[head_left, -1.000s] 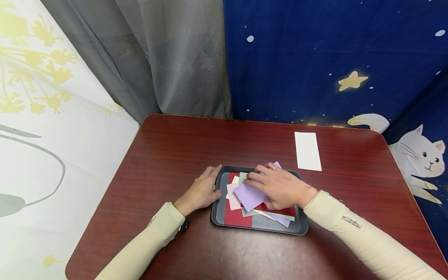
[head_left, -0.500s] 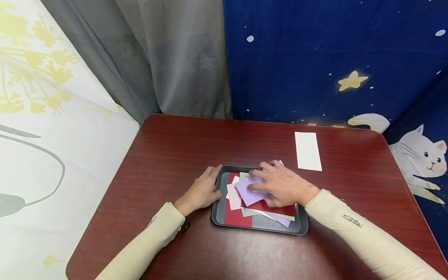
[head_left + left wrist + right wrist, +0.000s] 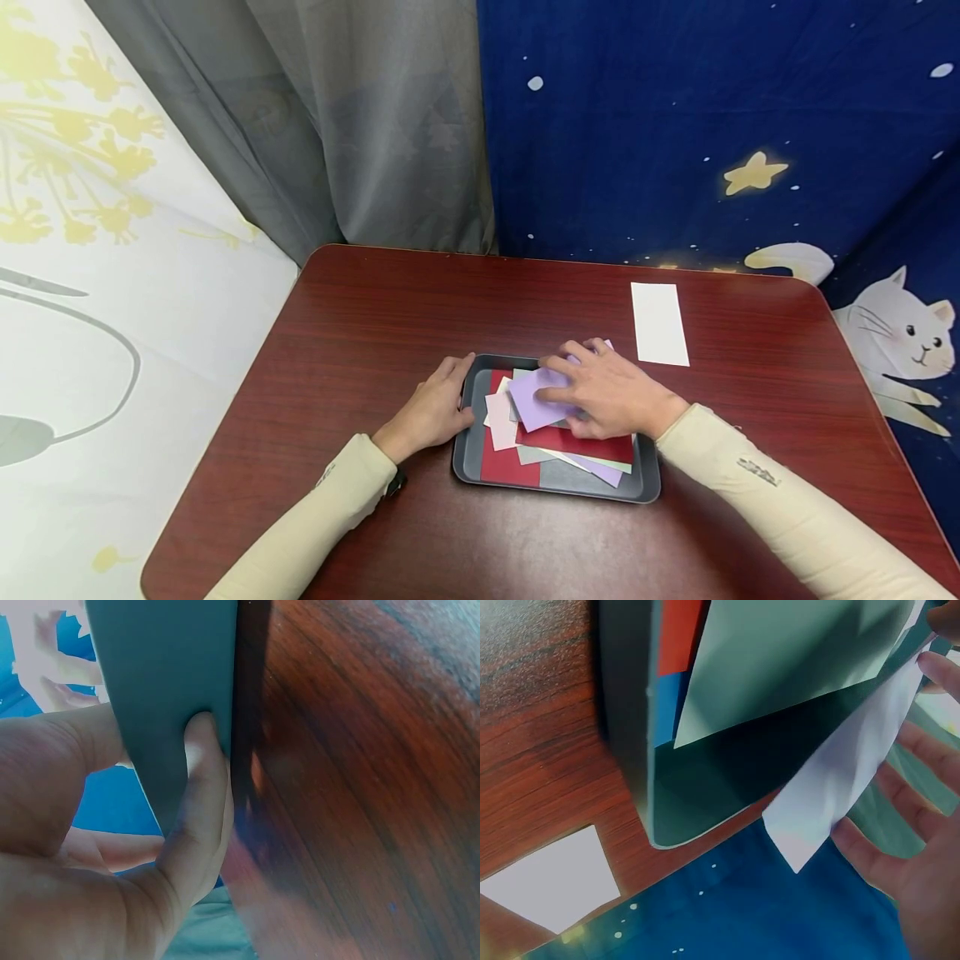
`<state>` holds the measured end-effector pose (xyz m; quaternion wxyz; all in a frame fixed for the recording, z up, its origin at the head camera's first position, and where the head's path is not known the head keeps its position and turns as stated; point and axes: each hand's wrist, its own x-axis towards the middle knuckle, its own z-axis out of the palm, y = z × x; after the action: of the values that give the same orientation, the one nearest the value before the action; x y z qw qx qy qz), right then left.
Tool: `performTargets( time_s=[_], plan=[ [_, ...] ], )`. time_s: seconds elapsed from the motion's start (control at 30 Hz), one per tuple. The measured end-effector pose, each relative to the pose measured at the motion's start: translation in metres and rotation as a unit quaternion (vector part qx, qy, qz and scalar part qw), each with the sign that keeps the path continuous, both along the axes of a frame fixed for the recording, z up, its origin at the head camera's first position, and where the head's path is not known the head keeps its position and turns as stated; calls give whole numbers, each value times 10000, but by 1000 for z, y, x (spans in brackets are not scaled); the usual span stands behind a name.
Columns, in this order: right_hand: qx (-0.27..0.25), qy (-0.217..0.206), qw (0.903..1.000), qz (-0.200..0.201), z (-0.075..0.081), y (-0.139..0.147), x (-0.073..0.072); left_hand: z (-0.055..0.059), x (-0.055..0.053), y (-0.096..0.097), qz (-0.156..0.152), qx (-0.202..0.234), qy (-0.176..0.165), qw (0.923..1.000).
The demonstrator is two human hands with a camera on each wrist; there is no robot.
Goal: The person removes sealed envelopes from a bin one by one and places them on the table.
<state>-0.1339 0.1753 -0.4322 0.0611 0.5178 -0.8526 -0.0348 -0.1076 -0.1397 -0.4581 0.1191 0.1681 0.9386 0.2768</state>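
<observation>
A dark grey tray (image 3: pixel 468 462) lies on the table with several overlapping paper cards in it. My left hand (image 3: pixel 429 414) holds the tray's left end; in the left wrist view its fingers and thumb close on the tray wall (image 3: pixel 169 667). Over the pile, my right hand (image 3: pixel 611 393) grips a light purple card (image 3: pixel 531 404), which tilts up from the others. From the right wrist, this card (image 3: pixel 847 761) is seen between thumb and fingers. Under it lie a dark red card (image 3: pixel 577 444), a pale pink card (image 3: pixel 501 423) and a grey card (image 3: pixel 787 664).
A white paper rectangle (image 3: pixel 660 325) lies flat on the reddish-brown table (image 3: pixel 375 325), behind the tray to the right. Grey and blue curtains (image 3: pixel 637 142) hang at the table's back edge, and a white patterned cloth (image 3: pixel 112 350) at its left.
My right hand has moved a little back and to the right with the purple card, uncovering more of the dark red card. My left hand and the tray have stayed still.
</observation>
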Motion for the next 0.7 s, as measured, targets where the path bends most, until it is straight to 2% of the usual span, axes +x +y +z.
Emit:
performTargets(
  time_s=[0.7],
  plan=[
    [-238,-8,9985,-491,-2,23,-18,3,0,0,47,26,-67,10000]
  ],
)
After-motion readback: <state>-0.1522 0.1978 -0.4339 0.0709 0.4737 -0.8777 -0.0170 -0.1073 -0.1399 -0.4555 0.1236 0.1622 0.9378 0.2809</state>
